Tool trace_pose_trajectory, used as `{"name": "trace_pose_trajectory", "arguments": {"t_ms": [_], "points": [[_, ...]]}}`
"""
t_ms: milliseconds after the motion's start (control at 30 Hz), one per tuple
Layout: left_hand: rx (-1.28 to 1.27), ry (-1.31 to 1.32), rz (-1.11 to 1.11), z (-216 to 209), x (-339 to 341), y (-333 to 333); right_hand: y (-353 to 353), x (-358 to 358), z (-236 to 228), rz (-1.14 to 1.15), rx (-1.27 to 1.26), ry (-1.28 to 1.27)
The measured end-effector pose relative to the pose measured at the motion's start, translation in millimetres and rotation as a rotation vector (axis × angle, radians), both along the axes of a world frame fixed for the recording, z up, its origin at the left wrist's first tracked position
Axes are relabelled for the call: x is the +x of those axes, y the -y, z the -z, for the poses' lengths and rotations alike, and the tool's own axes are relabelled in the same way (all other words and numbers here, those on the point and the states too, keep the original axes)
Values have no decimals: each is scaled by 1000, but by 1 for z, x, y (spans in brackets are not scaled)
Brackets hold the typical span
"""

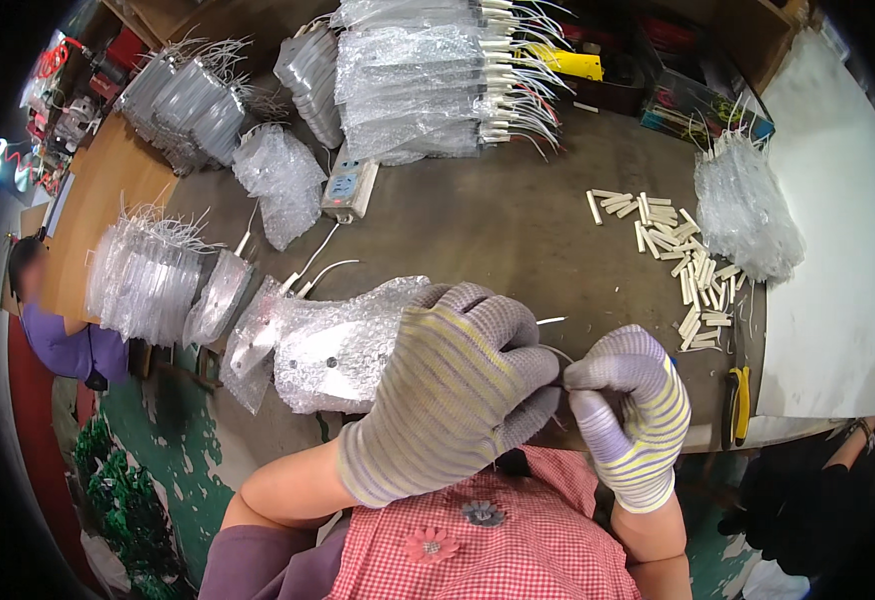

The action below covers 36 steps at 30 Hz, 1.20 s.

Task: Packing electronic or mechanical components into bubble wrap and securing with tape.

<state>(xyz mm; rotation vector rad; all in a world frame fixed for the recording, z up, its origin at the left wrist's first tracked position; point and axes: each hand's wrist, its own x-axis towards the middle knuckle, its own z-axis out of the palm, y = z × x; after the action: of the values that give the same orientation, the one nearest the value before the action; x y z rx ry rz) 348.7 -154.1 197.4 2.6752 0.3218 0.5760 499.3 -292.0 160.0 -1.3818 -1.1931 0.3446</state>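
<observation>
My left hand (463,385), in a striped grey and yellow knit glove, is curled closed in front of my chest. My right hand (633,415), in a matching glove, pinches thumb to forefinger right beside it. A thin wire (556,352) runs between the fingertips of both hands; the exact pinch point is partly hidden. Beyond my left fingers a white wire end (553,320) sticks out. Under and left of my left hand lies a flat panel in bubble wrap (333,360), partly covered by that hand. Two white leads (326,270) rise from the wrapped pieces there.
White sleeve-like sticks (693,250) lie scattered at right, beside a bubble-wrapped bundle (748,205). Yellow-handled pliers (738,405) rest at the right edge. Wrapped stacks (413,85) with wires fill the back; another stack (143,275) stands left. A power socket (350,187) sits mid-table. A person (68,335) is far left.
</observation>
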Motion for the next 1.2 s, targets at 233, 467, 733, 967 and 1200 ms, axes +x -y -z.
{"name": "trace_pose_trajectory", "arguments": {"t_ms": [233, 467, 733, 967, 1200], "points": [[169, -230, -315, -22, -55, -25, -18, -2, -14, -87, -158, 466], [60, -272, -257, -11, -72, -34, -33, -26, -6, 4, -116, 527], [162, -109, -272, -21, -74, -21, -27, -27, -4, -9, -25, 850], [334, -12, -247, -20, -79, -15, -30, -23, -14, -116, -75, 368], [437, 98, -164, -18, -81, -11, -20, -21, -9, -165, -58, 242]]}}
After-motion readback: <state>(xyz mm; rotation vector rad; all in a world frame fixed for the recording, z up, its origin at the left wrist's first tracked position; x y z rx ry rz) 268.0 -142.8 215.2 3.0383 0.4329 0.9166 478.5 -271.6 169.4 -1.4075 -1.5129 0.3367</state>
